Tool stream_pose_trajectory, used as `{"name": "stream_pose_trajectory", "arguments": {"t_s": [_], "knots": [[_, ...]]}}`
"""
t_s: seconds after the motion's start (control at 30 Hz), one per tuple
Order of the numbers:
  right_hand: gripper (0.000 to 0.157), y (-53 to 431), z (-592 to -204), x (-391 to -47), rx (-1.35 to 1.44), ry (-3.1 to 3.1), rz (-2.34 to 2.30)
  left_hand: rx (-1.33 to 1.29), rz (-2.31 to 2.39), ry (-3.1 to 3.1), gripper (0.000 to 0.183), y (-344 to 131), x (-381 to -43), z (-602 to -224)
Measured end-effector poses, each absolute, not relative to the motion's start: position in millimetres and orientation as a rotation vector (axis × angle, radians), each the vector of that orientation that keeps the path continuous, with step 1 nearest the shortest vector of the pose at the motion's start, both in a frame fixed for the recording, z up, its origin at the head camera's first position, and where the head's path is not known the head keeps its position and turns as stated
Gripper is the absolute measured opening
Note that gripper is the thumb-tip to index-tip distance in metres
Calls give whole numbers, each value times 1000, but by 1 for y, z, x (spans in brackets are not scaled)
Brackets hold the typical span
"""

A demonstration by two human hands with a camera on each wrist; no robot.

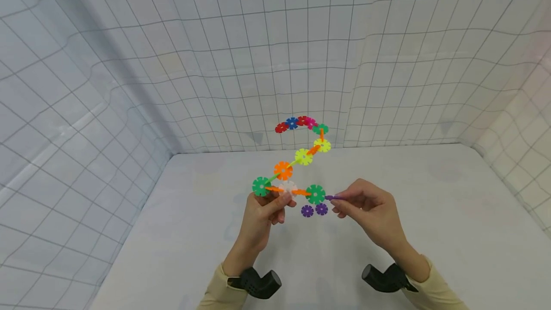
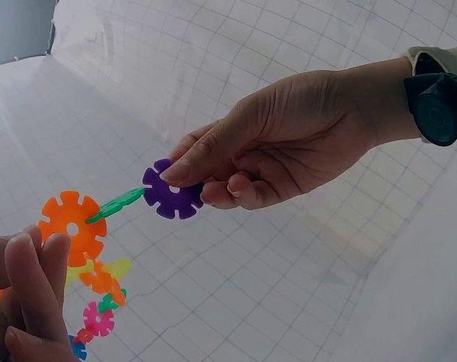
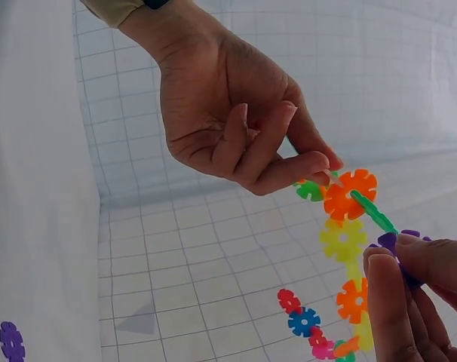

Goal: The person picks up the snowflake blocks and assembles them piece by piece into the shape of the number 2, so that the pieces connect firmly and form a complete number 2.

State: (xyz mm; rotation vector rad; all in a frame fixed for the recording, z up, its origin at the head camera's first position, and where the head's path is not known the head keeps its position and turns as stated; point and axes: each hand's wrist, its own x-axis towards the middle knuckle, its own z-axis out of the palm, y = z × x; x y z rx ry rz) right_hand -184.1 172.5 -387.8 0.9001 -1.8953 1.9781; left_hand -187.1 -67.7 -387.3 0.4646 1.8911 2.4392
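Note:
A chain of slotted plastic snowflake discs curves away in front of me, in green, orange, yellow, pink, red and blue. My left hand [image 1: 263, 209] pinches the chain at a pale, whitish disc [image 1: 288, 188], partly covered by the fingers. Between thumb and fingers, my right hand [image 1: 372, 209] pinches a purple disc [image 2: 173, 197]. Its edge meets the green disc [image 1: 316, 194] at the chain's near end; how deep the slots interlock I cannot tell. An orange disc [image 2: 72, 228] links the green one to the pale one. Below the chain lie two loose purple discs [image 1: 307, 211].
The white table [image 1: 193, 233] spreads under both hands. White sheeting with a dark grid [image 1: 267, 61] rises behind it and along both sides. Each wrist wears a black camera mount [image 1: 260, 283]. The chain's far end has a red disc [image 1: 281, 127].

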Motion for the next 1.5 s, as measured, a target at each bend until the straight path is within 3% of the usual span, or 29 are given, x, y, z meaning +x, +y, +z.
{"name": "stream_pose_trajectory", "arguments": {"t_s": [0.27,0.83,1.5], "knots": [[30,171,-389,-185,961,-1799,1958,505,2429,1909,12,-67,-187,-387],[30,173,-383,-181,926,-1900,1767,607,2421,1940,4,-66,-185,-388],[11,187,-377,-183,860,-2078,2185,758,2436,1931,5,-64,-186,-391]]}}
